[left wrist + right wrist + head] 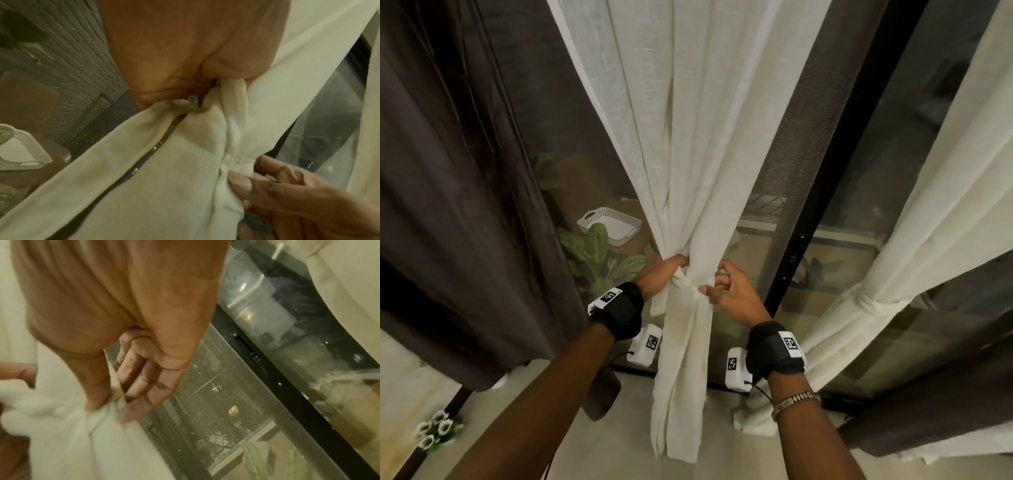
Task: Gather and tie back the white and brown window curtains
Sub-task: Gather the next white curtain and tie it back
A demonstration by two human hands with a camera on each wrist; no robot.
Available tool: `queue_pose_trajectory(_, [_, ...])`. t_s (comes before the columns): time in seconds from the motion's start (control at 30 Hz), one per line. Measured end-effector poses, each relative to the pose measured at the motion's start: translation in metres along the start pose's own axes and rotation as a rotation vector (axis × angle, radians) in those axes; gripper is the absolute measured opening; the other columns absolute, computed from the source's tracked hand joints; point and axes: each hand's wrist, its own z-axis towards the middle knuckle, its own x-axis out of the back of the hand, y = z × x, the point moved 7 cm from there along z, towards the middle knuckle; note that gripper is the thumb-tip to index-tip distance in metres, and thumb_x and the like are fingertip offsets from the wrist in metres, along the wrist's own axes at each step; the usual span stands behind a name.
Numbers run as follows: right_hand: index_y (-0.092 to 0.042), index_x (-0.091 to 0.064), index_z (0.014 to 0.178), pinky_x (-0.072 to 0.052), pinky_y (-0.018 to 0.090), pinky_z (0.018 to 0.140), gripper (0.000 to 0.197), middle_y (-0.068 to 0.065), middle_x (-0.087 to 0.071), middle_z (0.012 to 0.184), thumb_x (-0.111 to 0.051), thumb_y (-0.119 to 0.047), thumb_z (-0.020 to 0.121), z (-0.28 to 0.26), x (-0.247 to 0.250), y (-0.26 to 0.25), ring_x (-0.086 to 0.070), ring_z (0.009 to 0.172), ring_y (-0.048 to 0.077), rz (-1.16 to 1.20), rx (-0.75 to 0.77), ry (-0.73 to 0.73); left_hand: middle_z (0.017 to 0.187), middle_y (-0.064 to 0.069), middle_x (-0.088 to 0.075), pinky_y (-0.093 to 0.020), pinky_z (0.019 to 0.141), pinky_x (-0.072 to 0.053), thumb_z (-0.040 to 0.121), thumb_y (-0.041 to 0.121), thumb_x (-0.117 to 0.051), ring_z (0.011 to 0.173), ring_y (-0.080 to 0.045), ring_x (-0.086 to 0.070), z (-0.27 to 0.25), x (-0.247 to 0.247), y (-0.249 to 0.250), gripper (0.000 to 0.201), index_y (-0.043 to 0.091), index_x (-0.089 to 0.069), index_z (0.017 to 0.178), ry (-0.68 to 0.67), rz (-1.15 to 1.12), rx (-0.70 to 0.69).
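- Cinching the gathered white sheer fabric curtain panel [698, 164] at its waist is the step I judge to be in hand; the panel hangs in the middle of the window, bunched to a narrow neck at hand height, its tail falling toward the floor.
- My left hand [664, 270] has its grip clamped on the bunched neck from the left, fingers curled round the cloth; the left wrist view shows folds squeezed into the palm.
- My right hand [726, 291] pinches a twisted white strip of fabric [697, 282] at the front of the neck, thumb and fingertips [127, 412] together on it. Whether that strip is a separate tie or part of the panel I cannot tell.
- A second white sheer curtain [928, 212] on the right is already bound with a white band [873, 301].
- The dark brown heavy curtain [455, 192] on the left hangs loose and untied, well apart from both hands.
- The next move, as I judge it, calls for the left hand to keep the neck tight while the right draws the strip through and snugs the knot; slackening early would let the folds spill.
- After that, the brown curtain remains to be gathered.
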Motion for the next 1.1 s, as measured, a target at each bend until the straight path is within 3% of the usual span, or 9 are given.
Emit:
queue_pose_trajectory(0.1, [-0.025,-0.064,0.111,-0.063,0.037,0.086,0.025,-0.002,-0.077,0.103,-0.073,-0.006,0.097,0.003,0.009,0.006,-0.071,0.093,0.015,-0.029,0.005,0.108,0.113,0.01,-0.072,-0.016,0.088,-0.056,0.094,0.032,-0.077,0.108,-0.009,-0.069,-0.005,0.001,-0.002,0.029,0.021,-0.069,0.119,-0.064,0.105,-0.102])
queue_pose_trajectory(0.2, [-0.022,-0.067,0.103,-0.061,0.046,0.099,0.018,-0.008,-0.076,0.097,-0.072,-0.006,0.097,0.006,0.026,0.008,-0.072,0.092,0.01,-0.074,0.013,0.245,0.121,0.001,-0.073,-0.037,0.105,-0.054,0.084,0.048,-0.079,0.117,-0.02,-0.069,-0.009,0.014,-0.013,0.037,0.021,-0.076,0.11,-0.094,0.168,-0.192])
queue_pose_trajectory(0.3, [-0.02,-0.067,0.109,-0.06,0.05,0.101,0.017,-0.004,-0.077,0.104,-0.072,-0.009,0.097,0.011,0.038,0.009,-0.073,0.101,0.015,-0.092,0.007,0.333,0.117,0.008,-0.076,-0.042,0.107,-0.051,0.095,0.027,-0.071,0.116,-0.018,-0.068,-0.016,0.024,-0.022,0.01,0.027,-0.08,0.1,-0.133,0.203,-0.189])
queue_pose_trajectory(0.53, [-0.025,-0.067,0.101,-0.061,0.052,0.098,0.015,-0.003,-0.076,0.099,-0.074,-0.013,0.096,0.03,0.043,0.008,-0.072,0.097,0.02,-0.137,-0.018,0.349,0.14,-0.006,-0.071,-0.041,0.111,-0.054,0.097,-0.002,-0.054,0.132,-0.026,-0.066,-0.049,0.009,-0.012,0.043,0.016,-0.069,0.133,-0.438,0.089,-0.167])
queue_pose_trajectory(0.7, [-0.029,-0.068,0.1,-0.063,0.053,0.093,0.014,-0.002,-0.076,0.1,-0.076,-0.019,0.093,0.043,0.049,0.013,-0.074,0.1,0.024,-0.195,-0.041,0.348,0.133,0.0,-0.074,-0.03,0.103,-0.057,0.089,-0.008,-0.061,0.125,-0.015,-0.071,-0.069,-0.011,0.02,0.061,0.023,-0.059,0.141,-0.576,0.196,-0.299])
queue_pose_trajectory(0.87, [-0.021,-0.066,0.098,-0.063,0.053,0.091,0.011,-0.006,-0.065,0.084,-0.076,-0.02,0.093,0.045,0.053,0.006,-0.067,0.088,0.023,-0.272,-0.026,0.341,0.118,-0.016,-0.079,-0.038,0.098,-0.058,0.094,-0.014,-0.063,0.108,-0.031,-0.076,-0.064,-0.015,0.042,0.057,0.026,-0.071,0.133,-0.458,0.143,-0.383])
queue_pose_trajectory(0.97, [-0.022,-0.07,0.108,-0.062,0.054,0.095,0.016,-0.002,-0.075,0.1,-0.075,-0.019,0.093,0.043,0.052,0.008,-0.072,0.1,0.025,-0.234,-0.034,0.325,0.093,-0.019,-0.075,-0.04,0.081,-0.059,0.092,-0.006,-0.071,0.08,-0.03,-0.069,-0.063,-0.014,0.06,0.035,0.02,-0.082,0.113,-0.277,0.198,-0.531])
queue_pose_trajectory(1.03, [-0.021,-0.072,0.114,-0.06,0.053,0.098,0.021,0.001,-0.078,0.107,-0.074,-0.017,0.094,0.04,0.05,0.007,-0.073,0.104,0.025,-0.218,-0.027,0.323,0.1,-0.009,-0.07,-0.051,0.081,-0.061,0.085,0.011,-0.087,0.085,-0.035,-0.068,-0.065,-0.017,0.069,0.013,0.011,-0.082,0.098,-0.201,0.232,-0.623])
queue_pose_trajectory(1.1, [-0.018,-0.072,0.118,-0.059,0.05,0.101,0.023,0.003,-0.078,0.11,-0.073,-0.015,0.095,0.036,0.048,0.005,-0.072,0.105,0.025,-0.209,-0.024,0.321,0.111,0.0,-0.065,-0.049,0.089,-0.059,0.08,0.034,-0.09,0.097,-0.028,-0.066,-0.068,-0.021,0.073,0.026,0.012,-0.081,0.09,-0.126,0.318,-0.73])
